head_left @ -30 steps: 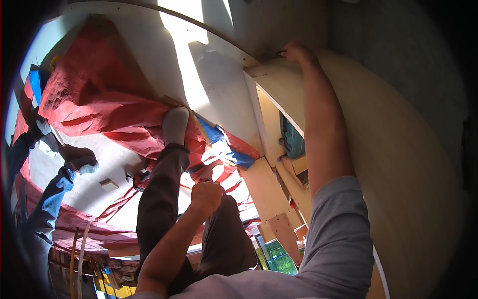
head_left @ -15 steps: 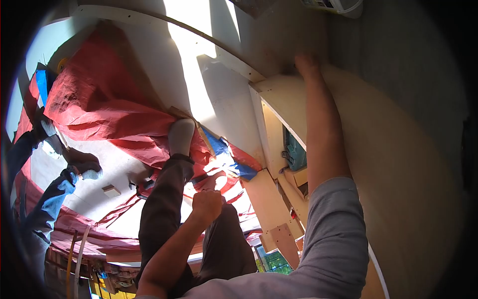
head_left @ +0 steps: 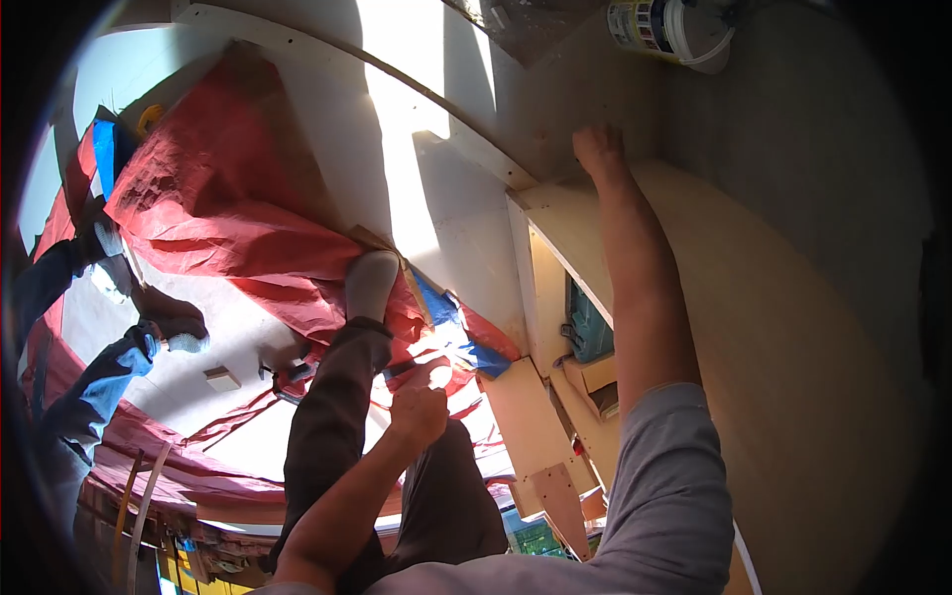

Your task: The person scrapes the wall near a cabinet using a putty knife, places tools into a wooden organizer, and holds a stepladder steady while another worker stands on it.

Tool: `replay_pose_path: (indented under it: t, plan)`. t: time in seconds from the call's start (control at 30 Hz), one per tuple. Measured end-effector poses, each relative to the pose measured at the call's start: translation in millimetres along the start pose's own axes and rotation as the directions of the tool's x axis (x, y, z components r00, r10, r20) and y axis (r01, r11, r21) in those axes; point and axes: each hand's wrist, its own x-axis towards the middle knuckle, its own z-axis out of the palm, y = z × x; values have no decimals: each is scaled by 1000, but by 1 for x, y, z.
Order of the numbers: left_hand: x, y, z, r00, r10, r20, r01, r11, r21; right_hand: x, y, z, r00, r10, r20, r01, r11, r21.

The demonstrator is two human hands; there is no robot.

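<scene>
My left hand (head_left: pixel 418 415) is a closed fist in front of my bent knee, above the sunlit floor covering. What it holds, if anything, is hidden. My right arm reaches forward over a large pale plywood panel (head_left: pixel 754 307). At the far end of that panel my right hand (head_left: pixel 599 151) is closed, with its fingers curled close to a shaded brownish surface (head_left: pixel 555 109). Shadow hides whatever is in its fingers. A white-lidded bucket (head_left: pixel 684 30) lies tipped beyond this hand. My socked foot (head_left: pixel 372 283) rests at the edge of a red sheet (head_left: pixel 218 188).
Another person's jeans-clad legs (head_left: pixel 94 392) are at the left. A curved pale board (head_left: pixel 347 64) crosses the top. Beside the panel is an open compartment with a teal case (head_left: pixel 587 322) and a cardboard box (head_left: pixel 593 375). Loose wood pieces (head_left: pixel 531 421) lie below it.
The view has tilted so that more of the bucket shows. My right hand has drawn slightly left and back. My left fist stays near my knee.
</scene>
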Motion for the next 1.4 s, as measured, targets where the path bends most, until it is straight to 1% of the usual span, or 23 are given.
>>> replay_pose_path:
  t: [0.03,0.07,0.13,0.17,0.23,0.27,0.33,0.37,0.43,0.5,0.57,0.67,0.73,0.8,0.87,0.9,1.0,1.1,1.13,1.2,1.27,1.37,1.4]
  plan:
    - [-1,-1,2,1000,6,2,-6,1000,28,5,-5,-12,994,-21,107,12,996,87]
    - [-4,2,5,1000,25,18,-26,998,51,34,-4,-40,958,-58,281,13,987,161]
    - [-2,6,1,996,10,86,-10,1000,2,70,-2,-72,999,-9,-39,18,970,243]
    - [-1,6,-3,991,8,136,-8,1000,-1,76,1,-78,973,37,-229,31,957,289]
    - [2,3,-1,977,6,212,-4,1000,-14,69,5,-74,995,12,101,-32,981,190]
    - [0,5,-2,976,4,218,1,1000,-23,60,7,-73,963,14,269,-50,991,126]
    - [3,9,-7,979,-5,205,14,999,-46,14,-7,-63,930,-4,368,-10,999,36]
    - [4,6,8,993,9,115,-9,1000,4,-10,-22,-34,974,24,226,-23,1000,-8]
    - [6,4,16,991,5,132,-14,998,67,-13,-39,-18,989,10,144,-11,1000,9]
    - [5,6,15,991,-13,137,3,997,73,9,-42,-43,954,-71,291,37,992,121]
    - [2,8,10,995,-1,103,-2,1000,28,37,-39,-86,962,-24,270,-12,991,130]
    - [2,7,6,994,16,112,-19,999,26,49,-16,-74,969,125,212,-182,943,279]
    - [3,7,6,992,18,123,-20,1000,17,19,-13,-63,943,98,318,-160,972,174]
    - [6,9,5,994,19,105,-22,999,26,-16,-21,-32,945,91,314,-147,976,160]
    - [4,6,10,997,7,77,-12,998,59,-22,-35,-31,912,94,398,-167,974,154]
    - [5,6,10,1000,2,21,-2,1000,14,-27,-44,-35,889,92,449,-178,972,154]
    - [2,8,6,990,29,136,-36,998,46,2,-35,-47,883,44,467,-223,915,335]
    - [0,8,17,997,24,76,-25,1000,11,8,-11,-55,902,120,414,-304,858,414]
    - [3,8,15,999,20,36,-20,1000,10,5,-6,-50,902,92,422,-248,910,331]
    - [3,8,9,998,31,54,-29,999,-35,-13,-5,-32,892,41,450,-122,981,153]
    - [1,10,7,996,28,82,-25,999,-29,-27,-23,-36,887,54,458,-116,987,109]
    - [-1,8,7,994,-16,107,12,999,36,7,-57,-52,905,-27,424,-45,986,159]
    - [-3,9,7,994,-8,107,4,999,35,22,-63,-76,909,4,417,-142,943,300]
